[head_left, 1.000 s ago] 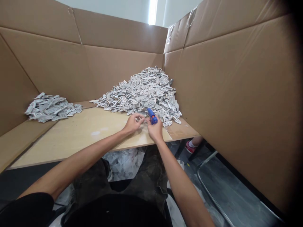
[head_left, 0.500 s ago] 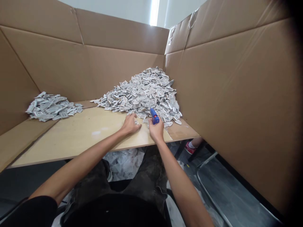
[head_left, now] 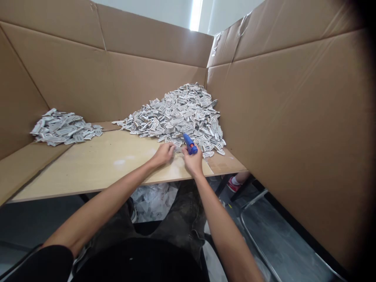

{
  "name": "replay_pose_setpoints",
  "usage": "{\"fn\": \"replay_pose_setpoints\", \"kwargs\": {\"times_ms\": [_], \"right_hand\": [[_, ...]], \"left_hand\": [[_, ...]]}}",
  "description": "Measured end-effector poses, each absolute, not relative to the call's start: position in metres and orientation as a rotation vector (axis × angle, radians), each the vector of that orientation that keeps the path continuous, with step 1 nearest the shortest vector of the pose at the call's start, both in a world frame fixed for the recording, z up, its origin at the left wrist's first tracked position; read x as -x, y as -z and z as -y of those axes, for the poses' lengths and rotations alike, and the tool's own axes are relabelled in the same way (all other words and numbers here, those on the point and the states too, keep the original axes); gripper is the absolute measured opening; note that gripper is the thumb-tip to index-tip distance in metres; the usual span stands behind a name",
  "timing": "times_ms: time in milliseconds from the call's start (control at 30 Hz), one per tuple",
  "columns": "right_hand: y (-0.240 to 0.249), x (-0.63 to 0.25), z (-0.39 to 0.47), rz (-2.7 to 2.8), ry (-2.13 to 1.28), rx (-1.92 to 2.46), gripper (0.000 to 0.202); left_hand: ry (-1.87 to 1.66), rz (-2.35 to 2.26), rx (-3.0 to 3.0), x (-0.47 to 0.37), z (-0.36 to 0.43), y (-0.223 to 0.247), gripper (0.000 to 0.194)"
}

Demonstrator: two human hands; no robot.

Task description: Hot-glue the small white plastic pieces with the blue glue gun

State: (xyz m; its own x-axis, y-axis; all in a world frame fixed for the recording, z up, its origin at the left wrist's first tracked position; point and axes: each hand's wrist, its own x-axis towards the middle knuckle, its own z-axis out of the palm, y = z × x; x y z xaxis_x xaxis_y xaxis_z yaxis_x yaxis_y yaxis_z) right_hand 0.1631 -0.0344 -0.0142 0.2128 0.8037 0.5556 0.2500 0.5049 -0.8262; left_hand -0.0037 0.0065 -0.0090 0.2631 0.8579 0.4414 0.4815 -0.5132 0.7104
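My right hand (head_left: 194, 161) is closed around a blue hand tool (head_left: 190, 144) with a small red part, its rounded end pointing up and forward. What kind of tool it is I cannot make out. My left hand (head_left: 164, 154) pinches one end of a light grey slotted piece (head_left: 178, 149). The piece's other end reaches the thumb side of my right hand, just left of the tool. Right behind both hands rises a large pile of similar grey slotted pieces (head_left: 179, 113), flat and rounded at one end.
A smaller pile of grey pieces (head_left: 63, 128) lies at the left of the wooden table (head_left: 88, 168). Tall cardboard walls (head_left: 152, 74) enclose the back and sides. Below are a clear plastic bag (head_left: 155, 201), a metal chair frame (head_left: 249, 231) and another person's red shoe (head_left: 234, 184).
My left fingers have closed from a spread pose onto the grey piece, which now spans toward my right hand. The right hand and blue tool have barely moved. The view has shifted slightly.
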Motion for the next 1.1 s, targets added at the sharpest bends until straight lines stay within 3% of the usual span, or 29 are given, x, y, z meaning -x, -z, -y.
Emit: {"fn": "replay_pose_setpoints", "kwargs": {"times_ms": [200,333,400,600,1100], "right_hand": [[0.015,-0.164,0.035,1.352,-0.457,1.048,0.017],[0.018,-0.163,0.033,1.341,-0.477,1.051,0.018],[0.019,-0.163,0.032,1.347,-0.468,1.058,0.019],[0.018,-0.164,0.034,1.436,-0.323,1.091,0.023],[0.013,-0.162,0.04,1.5,-0.308,1.07,0.022]], "left_hand": [[-1.021,-0.797,-1.468,-0.002,0.001,0.009,0.032],[-0.985,-0.675,-1.353,-0.003,0.001,0.01,0.019],[-0.968,-0.649,-1.326,-0.003,0.001,0.011,0.013],[-0.974,-0.648,-1.363,-0.001,0.006,0.013,0.044],[-1.031,-0.679,-1.431,-0.001,0.003,0.02,0.037]]}}
